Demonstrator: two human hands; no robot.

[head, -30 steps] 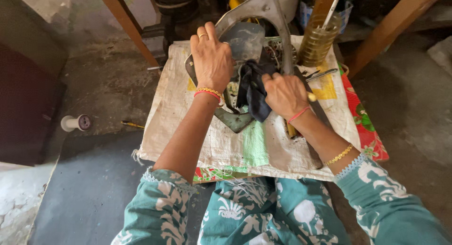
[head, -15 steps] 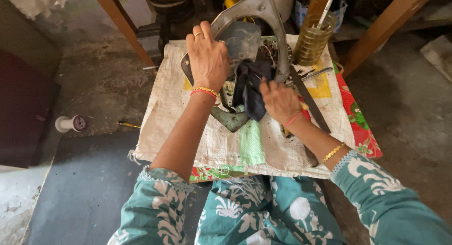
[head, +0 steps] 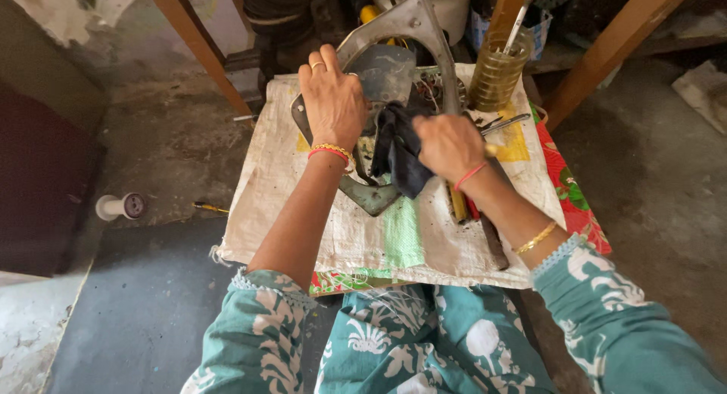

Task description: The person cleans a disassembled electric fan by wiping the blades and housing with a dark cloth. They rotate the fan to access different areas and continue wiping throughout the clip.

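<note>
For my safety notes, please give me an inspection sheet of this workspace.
Surface: white woven sack spread flat over a red flowered cloth.
Job's things: grey metal machine part lying on the sack; dark cloth bunched against it.
Clutter: jar of yellowish liquid; yellow-handled tool; white thread spool on the floor.
Grippers: left hand pressed on the part; right hand gripping the cloth.
Cables: thin wires inside the part.
Surroundings: wooden legs, concrete floor.

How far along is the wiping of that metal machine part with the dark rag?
Mid-job. Left hand presses on the grey metal frame, which lies on the woven sack. Right hand grips the dark rag against its middle. The frame's curved arm looks fairly clean; the lower plate looks grimy, apparently left.
</note>
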